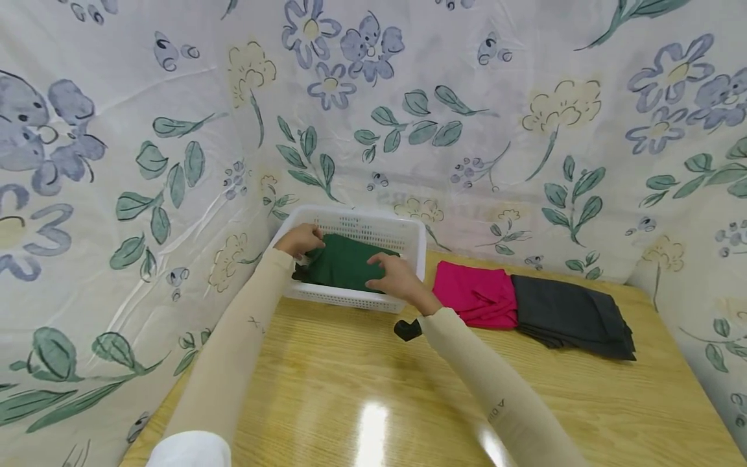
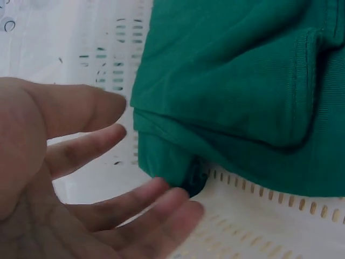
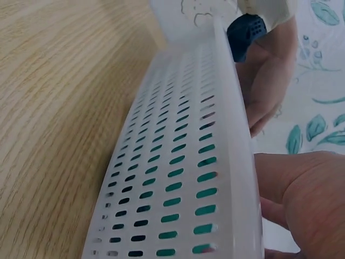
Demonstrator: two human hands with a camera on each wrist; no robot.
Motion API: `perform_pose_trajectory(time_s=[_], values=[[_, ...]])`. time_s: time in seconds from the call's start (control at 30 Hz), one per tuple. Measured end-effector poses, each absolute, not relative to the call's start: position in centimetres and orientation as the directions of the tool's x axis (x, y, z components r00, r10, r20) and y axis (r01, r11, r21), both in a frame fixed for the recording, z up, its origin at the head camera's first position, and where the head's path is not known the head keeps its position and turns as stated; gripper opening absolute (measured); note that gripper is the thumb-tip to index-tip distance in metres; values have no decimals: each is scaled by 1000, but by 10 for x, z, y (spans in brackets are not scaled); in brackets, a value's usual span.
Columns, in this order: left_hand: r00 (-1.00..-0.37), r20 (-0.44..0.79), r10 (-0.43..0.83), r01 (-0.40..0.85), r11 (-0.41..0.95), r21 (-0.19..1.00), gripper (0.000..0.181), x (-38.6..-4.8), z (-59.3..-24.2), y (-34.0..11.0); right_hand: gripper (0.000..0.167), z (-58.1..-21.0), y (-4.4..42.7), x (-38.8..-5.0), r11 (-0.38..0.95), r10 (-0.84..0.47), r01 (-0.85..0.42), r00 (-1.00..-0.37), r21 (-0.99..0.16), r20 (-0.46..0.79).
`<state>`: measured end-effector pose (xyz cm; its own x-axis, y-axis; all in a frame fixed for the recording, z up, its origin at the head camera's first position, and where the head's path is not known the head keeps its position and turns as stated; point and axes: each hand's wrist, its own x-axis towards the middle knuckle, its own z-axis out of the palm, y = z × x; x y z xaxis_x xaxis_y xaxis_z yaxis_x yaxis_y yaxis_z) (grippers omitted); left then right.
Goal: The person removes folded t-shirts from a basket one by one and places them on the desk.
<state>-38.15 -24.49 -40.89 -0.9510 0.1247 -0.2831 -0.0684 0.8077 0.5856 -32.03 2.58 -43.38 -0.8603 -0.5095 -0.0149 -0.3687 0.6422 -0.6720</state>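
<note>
A folded green garment [image 1: 353,263] lies inside a white perforated plastic basket [image 1: 425,250]. At the garment's left end is my left hand [image 1: 301,240], reaching into the basket. The left wrist view shows that hand's thumb and fingers spread apart beside the green cloth [image 2: 226,91], with nothing gripped between them. My right hand [image 1: 397,277] hovers over the basket's right front part, thumb and fingers apart and holding nothing. In the right wrist view, part of this hand [image 3: 312,199] is hidden behind the basket wall [image 3: 178,162].
Right of the basket, a folded magenta garment [image 1: 474,292] lies on the wooden table [image 1: 327,370], with a folded dark grey garment [image 1: 569,314] beside it. A floral curtain [image 1: 408,175] hangs close behind the basket and along the left side.
</note>
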Motion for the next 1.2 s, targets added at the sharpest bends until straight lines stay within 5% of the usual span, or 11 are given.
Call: perform_pose_trajectory(time_s=[0.3, 0.53, 0.87, 1.07, 1.2], values=[[-899, -400, 177, -126, 770, 626, 52, -384, -414, -241, 55, -434, 15, -319, 758, -421, -273, -898, -592, -125], [-865, -458, 204, -145, 772, 619, 55, -387, -419, -242, 62, -440, 12, -322, 731, -360, -141, -911, -668, -201], [-876, -450, 175, -148, 790, 595, 58, -390, -421, -239, 94, -445, 16, -332, 454, -293, 204, -885, -867, -362], [-879, -450, 157, -142, 815, 562, 60, -390, -418, -233, 103, -444, 17, -334, 329, -281, 315, -867, -890, -411], [-876, -459, 147, -161, 809, 566, 58, -389, -416, -232, 94, -446, 16, -338, 247, -289, 350, -863, -904, -414]])
